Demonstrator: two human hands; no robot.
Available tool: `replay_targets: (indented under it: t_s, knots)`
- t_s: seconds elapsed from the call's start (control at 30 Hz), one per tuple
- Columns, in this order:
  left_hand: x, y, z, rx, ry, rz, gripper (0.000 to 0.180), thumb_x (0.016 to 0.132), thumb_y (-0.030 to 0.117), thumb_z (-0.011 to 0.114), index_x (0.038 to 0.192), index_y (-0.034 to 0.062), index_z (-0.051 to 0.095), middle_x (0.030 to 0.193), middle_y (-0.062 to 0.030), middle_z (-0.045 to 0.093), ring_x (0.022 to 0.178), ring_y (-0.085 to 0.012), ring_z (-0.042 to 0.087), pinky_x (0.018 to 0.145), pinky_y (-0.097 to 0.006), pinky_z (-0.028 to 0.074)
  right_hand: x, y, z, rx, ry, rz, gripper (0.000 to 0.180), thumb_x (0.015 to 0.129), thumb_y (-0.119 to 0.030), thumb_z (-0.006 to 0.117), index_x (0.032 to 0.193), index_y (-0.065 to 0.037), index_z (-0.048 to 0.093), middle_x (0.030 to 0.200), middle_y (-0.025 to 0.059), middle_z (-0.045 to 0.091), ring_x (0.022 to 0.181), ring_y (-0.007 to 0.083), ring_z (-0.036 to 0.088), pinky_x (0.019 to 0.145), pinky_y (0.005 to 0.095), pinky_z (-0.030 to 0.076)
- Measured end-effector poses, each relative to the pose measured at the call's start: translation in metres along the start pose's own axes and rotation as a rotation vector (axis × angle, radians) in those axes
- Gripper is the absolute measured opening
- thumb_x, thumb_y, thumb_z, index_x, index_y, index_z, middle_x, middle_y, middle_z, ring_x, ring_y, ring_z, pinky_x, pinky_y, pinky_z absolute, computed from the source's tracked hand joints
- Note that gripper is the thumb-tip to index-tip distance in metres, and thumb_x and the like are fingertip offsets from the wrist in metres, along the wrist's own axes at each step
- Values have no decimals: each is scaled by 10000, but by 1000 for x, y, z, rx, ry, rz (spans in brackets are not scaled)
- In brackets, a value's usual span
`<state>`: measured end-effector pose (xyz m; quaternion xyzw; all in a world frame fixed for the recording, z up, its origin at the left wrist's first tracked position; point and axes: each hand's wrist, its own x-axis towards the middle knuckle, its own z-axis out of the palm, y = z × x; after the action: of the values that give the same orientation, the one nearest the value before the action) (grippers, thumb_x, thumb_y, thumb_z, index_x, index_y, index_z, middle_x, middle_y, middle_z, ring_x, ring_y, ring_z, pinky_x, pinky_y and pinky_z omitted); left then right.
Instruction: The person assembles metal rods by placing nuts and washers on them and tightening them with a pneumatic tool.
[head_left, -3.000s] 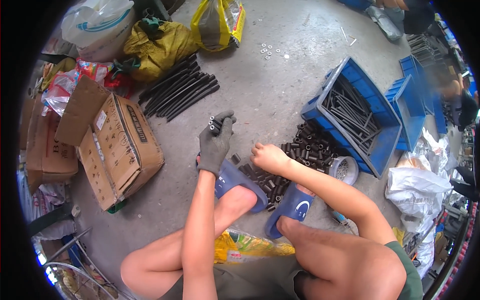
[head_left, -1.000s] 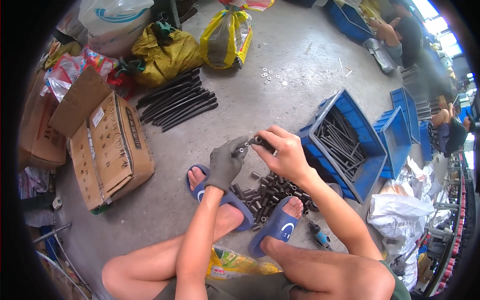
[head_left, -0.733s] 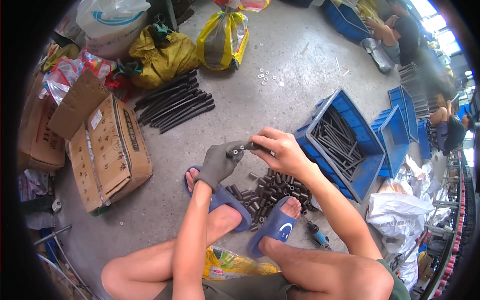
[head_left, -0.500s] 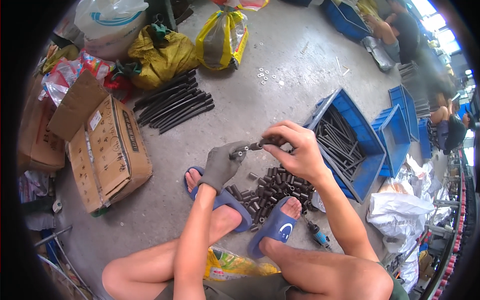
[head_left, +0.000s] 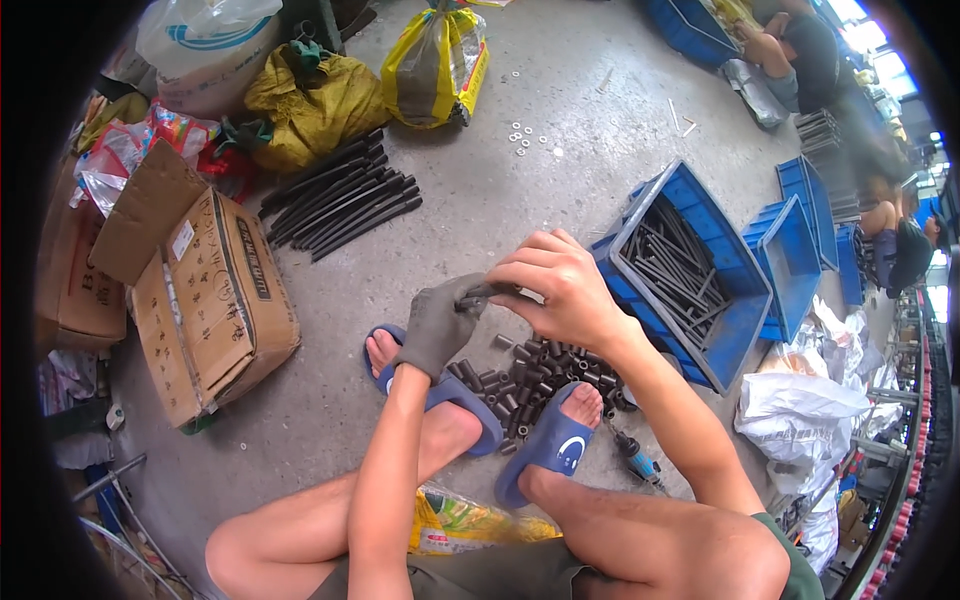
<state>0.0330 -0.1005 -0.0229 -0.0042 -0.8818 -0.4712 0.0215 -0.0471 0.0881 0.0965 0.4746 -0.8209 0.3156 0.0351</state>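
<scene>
The gloved left hand [head_left: 438,326] and bare right hand [head_left: 565,290] hold a dark tube [head_left: 489,291] in a narrow grip; sleeves [head_left: 538,372] lie heaped on the floor [head_left: 340,325].

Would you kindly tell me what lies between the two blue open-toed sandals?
The head view shows part of a heap of short dark hollow tubes there.

Fingers of the gray-gloved left hand [head_left: 442,322] and bare right hand [head_left: 562,285] mostly hide a slim dark piece [head_left: 490,291]; a blue rubber sandal [head_left: 546,450] masks part of a black tube pile [head_left: 530,374]; a blue plastic crate [head_left: 685,32] is cropped at the concrete floor's [head_left: 560,195] far edge.
</scene>
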Motion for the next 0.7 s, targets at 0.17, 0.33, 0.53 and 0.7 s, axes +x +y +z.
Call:
replay_targets:
  t_s: [0.17, 0.33, 0.53, 0.7]
  knots:
    - [2, -9, 1, -25, 17, 6, 361, 901, 40, 707, 1236, 165, 757, 1071, -177, 753, 972, -398, 731, 785, -423, 591, -6, 0, 13, -66, 95, -7, 280, 765, -192, 880, 1007, -128, 754, 976, -14, 738, 967, 242, 652, 824, 381, 496]
    - [3, -4, -4, -131, 19, -92, 282, 962, 94, 728, 1241, 131, 759, 1099, -176, 769, 973, -297, 781, 811, -371, 594, -12, 3, 29, 140, 378, 162, 249, 873, -214, 844, 1058, -78, 749, 1095, 95, 734, 1075, 303, 663, 916, 424, 536]
    - [1, -28, 0, -468, 234, -196, 274, 1019, 92, 718, 1280, 13, 744, 1124, -97, 811, 1039, -122, 744, 907, -289, 571, -106, 27, 136, -305, -174, 397, 298, 864, -188, 814, 1082, -56, 659, 1004, 146, 683, 872, 353, 703, 784, 438, 600]
    - [-4, -19, -2, -653, 218, -406, 261, 1039, 115, 716, 1267, -8, 755, 1114, -44, 793, 950, -78, 686, 840, -252, 548, -113, 33, 137, 25, -355, 575, 309, 870, -210, 795, 1058, -15, 648, 1004, 214, 699, 990, 455, 707, 856, 522, 584]
